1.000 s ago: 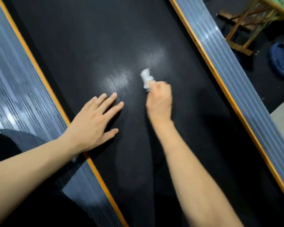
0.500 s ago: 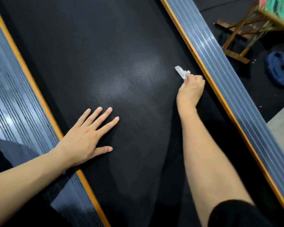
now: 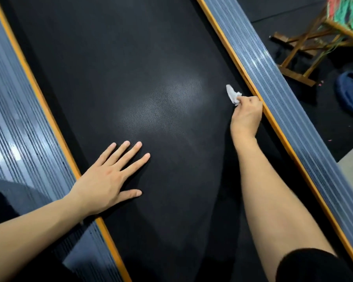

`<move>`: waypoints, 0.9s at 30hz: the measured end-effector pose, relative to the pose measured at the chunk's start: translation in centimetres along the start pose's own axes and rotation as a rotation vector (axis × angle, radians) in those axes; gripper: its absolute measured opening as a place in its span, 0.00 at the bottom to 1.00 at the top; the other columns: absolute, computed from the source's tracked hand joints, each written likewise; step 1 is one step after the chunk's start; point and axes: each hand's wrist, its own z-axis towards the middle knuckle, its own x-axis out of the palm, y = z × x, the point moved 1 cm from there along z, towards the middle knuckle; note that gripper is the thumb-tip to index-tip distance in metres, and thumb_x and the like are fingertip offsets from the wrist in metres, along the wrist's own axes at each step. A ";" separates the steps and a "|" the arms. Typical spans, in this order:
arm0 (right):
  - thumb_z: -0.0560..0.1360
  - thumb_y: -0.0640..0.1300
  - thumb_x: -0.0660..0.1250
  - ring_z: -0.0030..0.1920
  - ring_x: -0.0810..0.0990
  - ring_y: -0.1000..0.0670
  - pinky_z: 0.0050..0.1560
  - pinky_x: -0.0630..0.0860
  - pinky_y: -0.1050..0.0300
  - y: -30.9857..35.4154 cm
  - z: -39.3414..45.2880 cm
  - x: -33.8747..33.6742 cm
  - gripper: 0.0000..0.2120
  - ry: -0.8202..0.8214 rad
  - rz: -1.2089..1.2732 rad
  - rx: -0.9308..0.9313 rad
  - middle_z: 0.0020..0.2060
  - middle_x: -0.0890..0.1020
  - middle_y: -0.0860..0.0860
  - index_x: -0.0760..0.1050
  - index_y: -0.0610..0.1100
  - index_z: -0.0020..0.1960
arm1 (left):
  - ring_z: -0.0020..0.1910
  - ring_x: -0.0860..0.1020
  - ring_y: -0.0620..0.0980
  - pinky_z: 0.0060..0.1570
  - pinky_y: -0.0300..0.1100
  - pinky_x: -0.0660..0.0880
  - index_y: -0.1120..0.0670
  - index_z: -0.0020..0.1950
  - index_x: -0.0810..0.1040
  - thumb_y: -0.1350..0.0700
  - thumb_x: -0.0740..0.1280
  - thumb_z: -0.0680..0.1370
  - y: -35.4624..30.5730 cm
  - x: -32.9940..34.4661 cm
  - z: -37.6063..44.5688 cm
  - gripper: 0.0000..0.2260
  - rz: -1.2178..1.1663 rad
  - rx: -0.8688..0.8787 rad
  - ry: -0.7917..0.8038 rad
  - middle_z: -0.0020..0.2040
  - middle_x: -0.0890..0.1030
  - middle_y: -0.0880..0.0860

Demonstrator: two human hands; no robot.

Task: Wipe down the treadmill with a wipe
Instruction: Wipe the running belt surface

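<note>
Pinching wipe in your right hand, right-center frame, against belt beside orange rail. Left hand lay flat, fingers spread. Risk: small crumpled wipe could snag rail edge, skip strip.
</note>
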 end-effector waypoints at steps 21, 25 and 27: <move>0.74 0.35 0.61 0.37 0.76 0.39 0.41 0.67 0.49 12.2 -4.8 1.2 0.12 0.042 0.007 -0.299 0.38 0.79 0.42 0.82 0.41 0.50 | 0.82 0.57 0.61 0.78 0.58 0.53 0.48 0.83 0.58 0.29 0.57 0.77 -0.6 -0.6 0.1 0.39 -0.048 -0.010 -0.063 0.83 0.56 0.56; 0.79 0.33 0.63 0.48 0.77 0.47 0.53 0.75 0.56 15.8 -10.8 -0.7 0.14 0.236 0.327 -0.725 0.49 0.81 0.48 0.80 0.43 0.61 | 0.77 0.66 0.62 0.74 0.58 0.58 0.51 0.80 0.67 0.35 0.77 0.68 -0.6 -1.0 -1.0 0.45 -0.026 0.015 -0.065 0.80 0.65 0.59; 0.82 0.38 0.60 0.55 0.78 0.54 0.61 0.70 0.65 13.4 -7.1 -1.2 0.18 0.194 0.272 -0.772 0.59 0.82 0.56 0.78 0.50 0.68 | 0.76 0.68 0.62 0.74 0.59 0.63 0.50 0.79 0.68 0.35 0.80 0.63 0.0 -1.5 -1.9 0.49 -0.006 0.036 -0.031 0.79 0.66 0.58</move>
